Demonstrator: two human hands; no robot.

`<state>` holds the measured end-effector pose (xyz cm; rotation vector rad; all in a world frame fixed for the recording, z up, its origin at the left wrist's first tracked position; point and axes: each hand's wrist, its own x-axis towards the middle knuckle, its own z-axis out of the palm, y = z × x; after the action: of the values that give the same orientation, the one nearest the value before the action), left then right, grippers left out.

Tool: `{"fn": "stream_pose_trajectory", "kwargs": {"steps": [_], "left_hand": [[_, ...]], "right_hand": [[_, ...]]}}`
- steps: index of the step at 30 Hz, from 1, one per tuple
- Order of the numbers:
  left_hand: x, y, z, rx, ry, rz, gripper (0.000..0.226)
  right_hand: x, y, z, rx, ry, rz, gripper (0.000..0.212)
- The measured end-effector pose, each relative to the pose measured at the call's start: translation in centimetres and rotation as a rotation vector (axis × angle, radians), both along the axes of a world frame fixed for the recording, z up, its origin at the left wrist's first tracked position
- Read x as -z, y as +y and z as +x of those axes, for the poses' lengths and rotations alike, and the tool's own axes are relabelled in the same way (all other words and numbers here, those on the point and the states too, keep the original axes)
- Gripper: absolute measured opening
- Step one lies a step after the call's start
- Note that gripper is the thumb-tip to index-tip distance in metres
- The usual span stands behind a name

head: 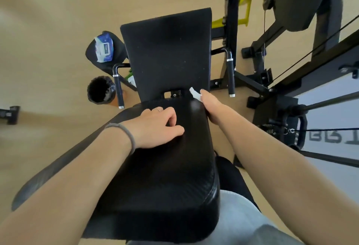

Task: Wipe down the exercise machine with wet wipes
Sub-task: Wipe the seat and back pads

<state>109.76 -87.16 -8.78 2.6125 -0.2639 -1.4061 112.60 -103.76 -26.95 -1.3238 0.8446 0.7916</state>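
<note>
Left hand [155,126] rests on black seat pad [165,167], fingers loosely curled, grip on nothing. Right hand [210,107] at pad's far right corner, grip closed on white wet wipe [194,93] against pad edge. Wipes pack [104,47] on small side pad left of backrest [167,50]. Bin [100,91] on floor below.

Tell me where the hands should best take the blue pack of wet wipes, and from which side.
Take the wet wipes pack by its two long edges, coming from above. It lies flat on a round black pad, label and flap facing up, so the top and edges are free. Avoid the loose flap.
</note>
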Motion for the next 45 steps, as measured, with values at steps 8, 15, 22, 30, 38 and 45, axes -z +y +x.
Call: {"fn": "stream_pose_trajectory", "kwargs": {"steps": [8,15,22,30,38,45], "left_hand": [[0.4,0.3,0.1,-0.009,0.009,-0.013,0.022],[-0.2,2.6,0.9,-0.001,-0.033,-0.034,0.010],[0.4,14.1,1.5,-0.172,-0.065,0.166,0.010],[3.8,18.7,2.2,-0.392,-0.111,-0.101,0.017],[7.8,25.1,1.4,-0.535,-0.038,-0.624,0.044],[5.7,27.0,1.8,-0.186,0.084,-0.829,0.028]], "right_hand": [[-4.6,1.0,0.7,-0.768,-0.238,-0.313,0.047],[-7.7,5.9,1.6,-1.136,-0.295,-0.192,0.068],[-16.1,5.7,-0.9,-1.352,-0.225,-0.179,0.046],[-14.6,10.5,-0.7,-1.492,-0.377,-0.575,0.029],[-17.5,23.8,-1.3,-1.162,-0.080,-0.392,0.043],[-22.2,26.9,-2.2,-1.302,-0.146,-0.380,0.029]]}}
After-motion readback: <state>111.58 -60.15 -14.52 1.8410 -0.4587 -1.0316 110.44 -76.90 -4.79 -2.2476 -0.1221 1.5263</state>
